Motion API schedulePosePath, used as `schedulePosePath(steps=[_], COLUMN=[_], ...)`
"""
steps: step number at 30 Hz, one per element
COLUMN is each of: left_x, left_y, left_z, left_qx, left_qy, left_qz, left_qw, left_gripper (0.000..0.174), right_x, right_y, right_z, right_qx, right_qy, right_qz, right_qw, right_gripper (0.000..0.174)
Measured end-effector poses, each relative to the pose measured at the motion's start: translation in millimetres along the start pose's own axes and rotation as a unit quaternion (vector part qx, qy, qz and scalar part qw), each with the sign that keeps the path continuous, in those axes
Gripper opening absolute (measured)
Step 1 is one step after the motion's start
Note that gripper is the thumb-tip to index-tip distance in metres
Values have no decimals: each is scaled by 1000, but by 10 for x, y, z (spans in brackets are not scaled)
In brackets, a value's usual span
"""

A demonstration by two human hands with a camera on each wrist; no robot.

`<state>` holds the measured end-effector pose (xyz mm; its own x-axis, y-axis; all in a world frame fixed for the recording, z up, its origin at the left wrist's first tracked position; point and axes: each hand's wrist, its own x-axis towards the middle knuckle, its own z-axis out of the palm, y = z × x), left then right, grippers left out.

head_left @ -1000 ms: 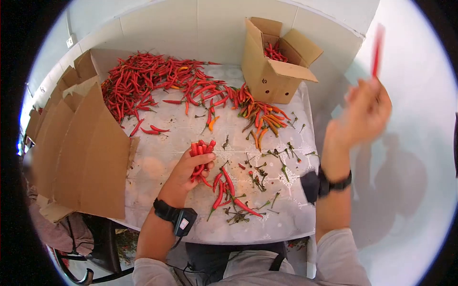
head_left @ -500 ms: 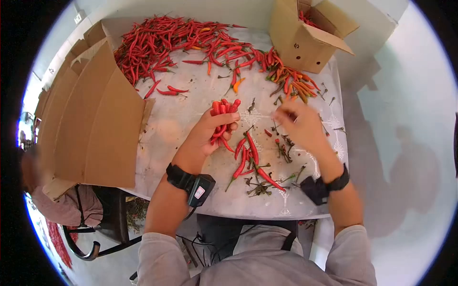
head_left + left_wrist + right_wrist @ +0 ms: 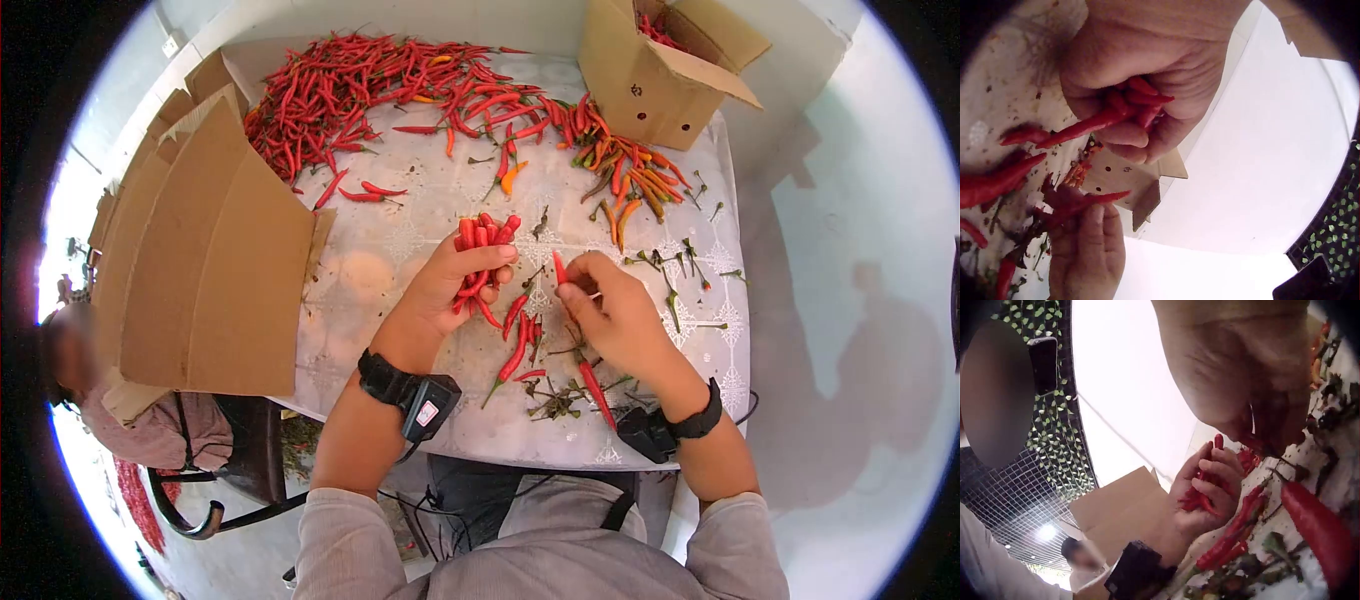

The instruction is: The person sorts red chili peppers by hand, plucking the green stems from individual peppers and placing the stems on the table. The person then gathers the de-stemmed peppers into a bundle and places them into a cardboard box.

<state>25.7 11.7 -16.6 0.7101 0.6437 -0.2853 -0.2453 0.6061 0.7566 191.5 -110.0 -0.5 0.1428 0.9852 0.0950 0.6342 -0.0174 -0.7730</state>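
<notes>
My left hand (image 3: 450,275) grips a bunch of red chili peppers (image 3: 482,250), their blunt ends sticking up past the thumb. To its right, my right hand (image 3: 622,310) pinches one red chili pepper (image 3: 559,268) between thumb and fingers. That pepper's end points up toward the left hand in the head view. In the left wrist view, the same chili lies across the right hand's (image 3: 1088,253) fingertips, below the left fist. Several loose red chilies (image 3: 516,350) lie on the table between and below the hands, one long chili (image 3: 597,392) beneath the right wrist.
A large heap of red chilies (image 3: 340,95) covers the back left, trailing to orange and greenish ones (image 3: 640,180). An open cardboard box (image 3: 640,95) with chilies stands back right. Cardboard (image 3: 210,270) rises at left. Green stems (image 3: 680,265) litter the right side. A person (image 3: 150,430) sits at left.
My right hand has come down from high at the right, where it held up a red chili, to the table beside the left hand. The left hand keeps its bunch; the head view has shifted.
</notes>
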Motion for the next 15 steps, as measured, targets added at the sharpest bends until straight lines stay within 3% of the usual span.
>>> schedulePosePath(steps=[2, 5, 6, 8, 10, 15], left_x=[-10, -22, -25, -43, -79, -131], left_y=[1, -2, -6, -23, -58, -8], left_z=[6, 2, 5, 37, 110, 151], left_qx=[8, 11, 16, 22, 125, 120], left_qy=[2, -5, -26, -47, -83, -143], left_qz=[1, -5, -21, -37, -23, -71], left_qw=[1000, 1000, 999, 998, 988, 980], left_gripper=[22, 22, 23, 23, 27, 34], right_x=[11, -24, -11, 28, 5, -53], right_y=[62, -95, -60, 33, -29, -100], right_z=[51, -76, -69, -40, -10, -55], right_qx=[296, 331, 333, 127, 116, 71], right_qy=[13, -37, -35, 41, 62, 78], right_qz=[17, 38, 36, -219, -206, -142], right_qw=[955, 942, 941, 967, 970, 984], right_gripper=[14, 14, 14, 19, 20, 23])
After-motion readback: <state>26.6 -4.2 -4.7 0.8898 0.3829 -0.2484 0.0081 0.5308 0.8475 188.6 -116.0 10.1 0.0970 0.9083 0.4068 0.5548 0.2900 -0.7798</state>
